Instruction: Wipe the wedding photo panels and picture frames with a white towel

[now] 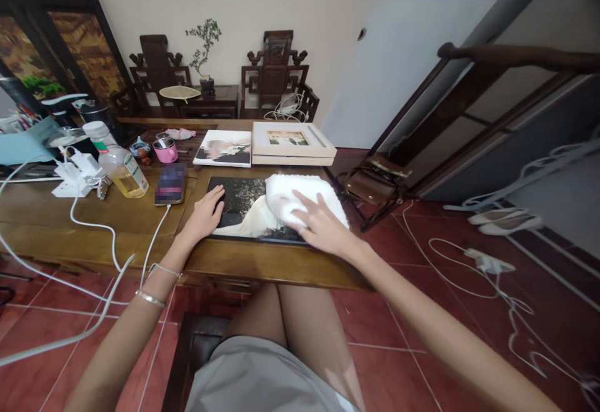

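A dark photo album or panel [240, 197] with a pale dress pictured on it lies flat at the wooden table's front edge. My left hand [206, 213] rests on its left edge, fingers stretched out and holding nothing. Over the right half of the panel lies a white cloth [307, 190], hiding that part of the picture. My right hand [323, 224] lies on the cloth with its fingers spread, pressing it rather than gripping it.
Behind the panel sit a white photo book [225, 155] and a cream box [293, 152]. Leftward are a phone [170, 185] on a charging cable, a bottle [125, 171], a pink cup [166, 151] and a power strip [72, 177]. A chair [412, 130] holds a brown bag [370, 185].
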`<state>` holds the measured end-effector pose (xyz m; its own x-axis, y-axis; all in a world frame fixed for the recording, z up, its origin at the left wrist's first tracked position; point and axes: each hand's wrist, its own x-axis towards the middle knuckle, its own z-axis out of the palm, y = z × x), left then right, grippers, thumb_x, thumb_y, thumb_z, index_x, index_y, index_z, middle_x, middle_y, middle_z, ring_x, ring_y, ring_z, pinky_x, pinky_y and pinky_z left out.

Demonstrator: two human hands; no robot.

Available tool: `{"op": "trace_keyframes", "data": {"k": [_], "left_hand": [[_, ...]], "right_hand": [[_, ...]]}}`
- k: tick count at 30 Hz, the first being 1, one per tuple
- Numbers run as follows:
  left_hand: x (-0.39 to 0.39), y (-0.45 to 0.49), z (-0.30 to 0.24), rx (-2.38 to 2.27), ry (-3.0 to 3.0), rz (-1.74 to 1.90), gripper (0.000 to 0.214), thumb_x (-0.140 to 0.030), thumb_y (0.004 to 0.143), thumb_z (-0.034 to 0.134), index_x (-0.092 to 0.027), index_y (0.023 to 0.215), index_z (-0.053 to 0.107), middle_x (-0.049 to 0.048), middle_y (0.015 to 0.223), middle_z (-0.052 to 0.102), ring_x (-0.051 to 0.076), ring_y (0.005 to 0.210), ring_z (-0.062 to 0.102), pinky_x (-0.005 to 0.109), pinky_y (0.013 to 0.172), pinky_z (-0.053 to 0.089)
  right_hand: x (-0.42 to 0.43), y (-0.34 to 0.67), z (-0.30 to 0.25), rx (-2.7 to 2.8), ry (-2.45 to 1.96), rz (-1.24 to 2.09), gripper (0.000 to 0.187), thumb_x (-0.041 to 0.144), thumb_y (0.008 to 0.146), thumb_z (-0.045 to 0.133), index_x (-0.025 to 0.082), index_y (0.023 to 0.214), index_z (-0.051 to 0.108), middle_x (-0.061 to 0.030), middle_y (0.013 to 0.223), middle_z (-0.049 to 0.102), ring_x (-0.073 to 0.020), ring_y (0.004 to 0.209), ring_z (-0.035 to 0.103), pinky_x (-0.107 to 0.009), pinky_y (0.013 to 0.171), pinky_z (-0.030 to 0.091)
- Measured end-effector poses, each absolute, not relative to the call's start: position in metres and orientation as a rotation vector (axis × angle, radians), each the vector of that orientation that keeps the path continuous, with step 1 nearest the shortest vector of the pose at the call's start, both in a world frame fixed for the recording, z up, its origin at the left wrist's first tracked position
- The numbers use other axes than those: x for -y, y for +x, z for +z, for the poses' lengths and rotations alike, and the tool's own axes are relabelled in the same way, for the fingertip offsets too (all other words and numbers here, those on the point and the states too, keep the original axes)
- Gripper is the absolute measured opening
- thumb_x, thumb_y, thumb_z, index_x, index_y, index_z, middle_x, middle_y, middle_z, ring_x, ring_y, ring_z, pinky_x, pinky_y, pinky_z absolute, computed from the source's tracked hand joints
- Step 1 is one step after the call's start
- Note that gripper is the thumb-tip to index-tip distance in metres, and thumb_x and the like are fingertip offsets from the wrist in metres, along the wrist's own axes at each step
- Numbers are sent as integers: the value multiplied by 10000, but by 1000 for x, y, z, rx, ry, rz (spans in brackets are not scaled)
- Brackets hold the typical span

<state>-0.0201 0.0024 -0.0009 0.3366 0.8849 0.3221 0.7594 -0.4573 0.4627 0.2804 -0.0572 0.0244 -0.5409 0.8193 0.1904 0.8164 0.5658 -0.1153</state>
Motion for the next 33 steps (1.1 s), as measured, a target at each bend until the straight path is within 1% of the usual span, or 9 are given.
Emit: {"op": "trace_keyframes", "data": {"k": [3,6,11,16,21,23,28,31,33], "left_hand": [[1,-18,1,-1528,2360,684,452,-239,944,309,-140,1365,444,135,1489,384,235,1391,332,529,1099,305],[3,-17,4,-1548,2362,600,458,-218,947,290,-162,1384,414,134,1508,349,254,1413,278,591,1070,299],[3,-19,5,-1553,2372,578,463,-234,957,284,-171,1405,381,138,1521,320,262,1416,265,592,1064,308],[1,-20,4,-1552,2374,585,470,-218,949,277,-157,1401,390,142,1509,341,257,1406,285,571,1081,306],[2,-18,5,-1569,2351,568,485,-194,939,264,-126,1407,375,151,1515,326,252,1413,273,567,1094,287],[3,-17,5,-1575,2344,565,484,-198,940,266,-129,1406,375,149,1518,322,252,1415,267,568,1094,286],[4,-15,7,-1571,2357,565,479,-192,937,273,-143,1400,385,149,1516,327,254,1414,269,565,1087,294],[5,-16,8,-1559,2369,559,478,-189,938,271,-138,1398,389,150,1515,327,254,1412,271,561,1087,293],[5,-16,8,-1548,2378,561,477,-190,938,273,-146,1398,391,148,1515,329,256,1410,274,570,1084,291]], "right_hand": [[108,275,30,2674,-1235,52,241,137,830,437,170,884,669,-98,1493,377,-351,1427,153,-709,1062,123],[128,272,35,2722,-1170,94,233,107,791,450,181,842,665,-81,1495,371,-343,1428,152,-712,1063,115],[83,275,34,2679,-1285,94,271,154,846,445,152,1005,665,-161,1469,403,-326,1414,220,-670,1076,167],[3,283,26,2574,-1467,13,378,285,951,370,118,1213,584,-215,1404,470,-303,1412,237,-639,1070,201],[-3,279,26,2532,-1533,-31,385,281,950,373,91,1213,580,-251,1416,437,-333,1399,259,-652,1049,230],[26,273,29,2591,-1456,-20,343,230,926,395,97,1153,614,-226,1435,427,-343,1407,233,-662,1060,207],[115,257,38,2722,-1211,88,254,99,808,449,170,909,671,-70,1510,347,-348,1431,132,-704,1072,133],[134,252,40,2750,-1150,165,250,76,771,454,182,857,664,-46,1506,352,-337,1433,131,-711,1071,119],[122,250,40,2745,-1153,190,261,83,774,454,183,895,664,-55,1504,356,-329,1434,138,-707,1073,123]]}}
